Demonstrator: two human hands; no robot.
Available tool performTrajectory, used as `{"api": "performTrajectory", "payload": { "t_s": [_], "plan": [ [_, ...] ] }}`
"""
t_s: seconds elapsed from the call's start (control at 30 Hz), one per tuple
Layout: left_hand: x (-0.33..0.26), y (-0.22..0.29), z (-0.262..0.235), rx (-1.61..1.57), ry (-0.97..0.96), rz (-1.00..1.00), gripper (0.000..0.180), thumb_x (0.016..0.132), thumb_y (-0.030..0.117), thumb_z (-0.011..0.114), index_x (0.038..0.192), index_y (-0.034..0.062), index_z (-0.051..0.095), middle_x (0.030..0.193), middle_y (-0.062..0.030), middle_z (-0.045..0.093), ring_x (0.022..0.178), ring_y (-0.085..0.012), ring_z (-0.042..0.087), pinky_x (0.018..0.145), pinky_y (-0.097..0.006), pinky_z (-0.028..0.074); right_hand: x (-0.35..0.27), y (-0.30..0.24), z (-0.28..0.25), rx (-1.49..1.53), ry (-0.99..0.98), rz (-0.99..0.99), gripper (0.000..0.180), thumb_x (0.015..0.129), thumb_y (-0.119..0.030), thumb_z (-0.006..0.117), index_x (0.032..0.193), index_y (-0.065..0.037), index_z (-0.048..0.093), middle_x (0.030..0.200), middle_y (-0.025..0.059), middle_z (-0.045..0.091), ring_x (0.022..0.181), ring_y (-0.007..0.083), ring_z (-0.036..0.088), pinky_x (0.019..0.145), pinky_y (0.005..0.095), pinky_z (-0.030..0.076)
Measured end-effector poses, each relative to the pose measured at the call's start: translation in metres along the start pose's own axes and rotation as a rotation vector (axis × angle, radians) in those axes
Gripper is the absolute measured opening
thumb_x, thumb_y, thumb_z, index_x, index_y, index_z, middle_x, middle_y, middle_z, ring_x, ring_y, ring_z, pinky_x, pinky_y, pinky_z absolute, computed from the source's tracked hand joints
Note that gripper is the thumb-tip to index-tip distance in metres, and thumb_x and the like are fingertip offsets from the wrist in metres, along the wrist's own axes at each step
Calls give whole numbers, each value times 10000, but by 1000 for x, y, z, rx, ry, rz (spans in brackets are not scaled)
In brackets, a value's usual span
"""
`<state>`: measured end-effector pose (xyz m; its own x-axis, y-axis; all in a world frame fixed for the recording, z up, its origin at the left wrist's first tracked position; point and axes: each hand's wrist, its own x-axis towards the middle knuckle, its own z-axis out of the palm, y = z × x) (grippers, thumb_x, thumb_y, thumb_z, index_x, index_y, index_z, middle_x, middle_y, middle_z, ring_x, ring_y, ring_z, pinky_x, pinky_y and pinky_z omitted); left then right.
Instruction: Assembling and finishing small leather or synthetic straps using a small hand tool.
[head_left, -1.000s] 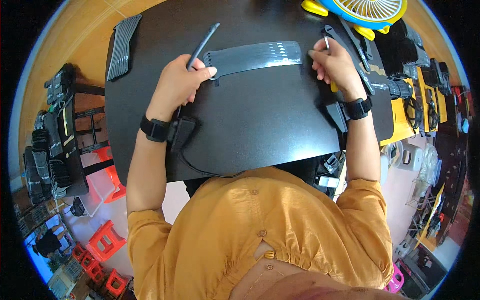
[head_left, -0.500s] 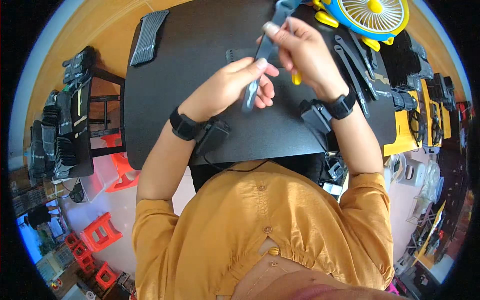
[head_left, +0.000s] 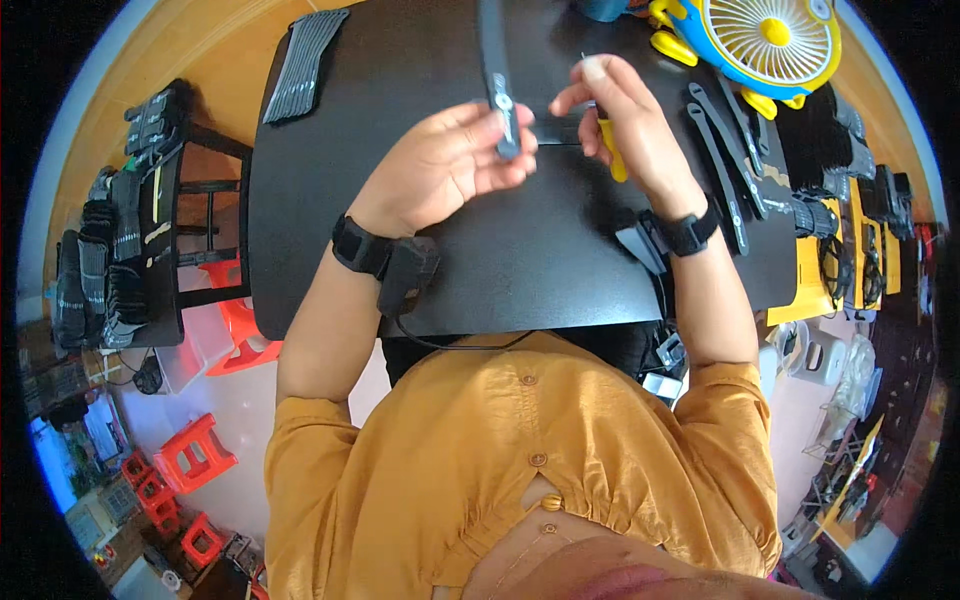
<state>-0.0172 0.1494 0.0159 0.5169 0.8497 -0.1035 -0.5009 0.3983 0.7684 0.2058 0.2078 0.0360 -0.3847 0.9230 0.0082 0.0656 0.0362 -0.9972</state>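
Observation:
My left hand [head_left: 425, 165] pinches the lower end of a long dark grey flat strip [head_left: 492, 45] between thumb and fingers. The strip stands out away from me over the table, its far end cut off by the picture's top edge. To the right, my right hand [head_left: 640, 120] is curled around a slim tool with a yellow handle [head_left: 614, 155]. A thin tip pokes out above its fingers, but the exact kind of tool cannot be made out. The right hand is apart from the strip. Several similar strips [head_left: 718, 165] lie on the table beyond my right wrist.
A fanned stack of strips [head_left: 305, 70] lies at the dark table's [head_left: 520, 270] far left corner. At the far right stands a blue and yellow fan [head_left: 720, 45]. Piles of dark strips [head_left: 125, 220] sit on a side table at left; red stools [head_left: 195, 455] stand on the floor.
My right hand has come off the strip and moved right, with the yellow-handled tool in it. My left hand has shifted left, and the strip now points more straight away from me.

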Motion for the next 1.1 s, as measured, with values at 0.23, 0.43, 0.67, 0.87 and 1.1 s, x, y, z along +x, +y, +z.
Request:
{"api": "performTrajectory", "payload": {
  "t_s": [0.23,0.43,0.67,0.87,1.1],
  "plan": [
    [2,-6,-10,-247,196,177,301,979,230,568,1189,14,560,1094,-103,623,991,-168,605,887,-287,513,-23,0,29,-417,-212,-206,151,989,-207,521,983,-71,588,719,75,613,631,192,625,591,329,497],
    [6,-14,-8,-342,164,178,318,989,230,548,1211,1,544,1130,-102,615,1025,-164,601,855,-269,514,-27,-4,35,-428,-228,-151,145,984,-197,525,994,-68,591,760,153,613,694,311,639,621,370,496],
    [7,-16,-7,-389,190,153,310,991,244,544,1195,10,550,1127,-92,619,1023,-151,602,839,-261,517,-26,1,35,-464,-210,-248,143,978,-189,528,1003,-60,585,852,202,619,776,412,615,652,406,496],
    [7,-16,-8,-350,155,161,288,988,228,551,1173,8,563,1103,-87,627,993,-139,605,824,-247,518,-26,0,35,-459,-218,-260,141,974,-183,533,1006,-57,588,850,202,620,784,416,613,662,405,498],
    [7,-19,-6,-259,185,176,277,997,242,536,1144,12,583,1030,-68,635,927,-122,593,820,-243,501,-28,-3,38,-348,-169,-64,113,953,-162,579,1007,-65,603,782,117,625,684,243,622,635,336,497]
  ]
}}
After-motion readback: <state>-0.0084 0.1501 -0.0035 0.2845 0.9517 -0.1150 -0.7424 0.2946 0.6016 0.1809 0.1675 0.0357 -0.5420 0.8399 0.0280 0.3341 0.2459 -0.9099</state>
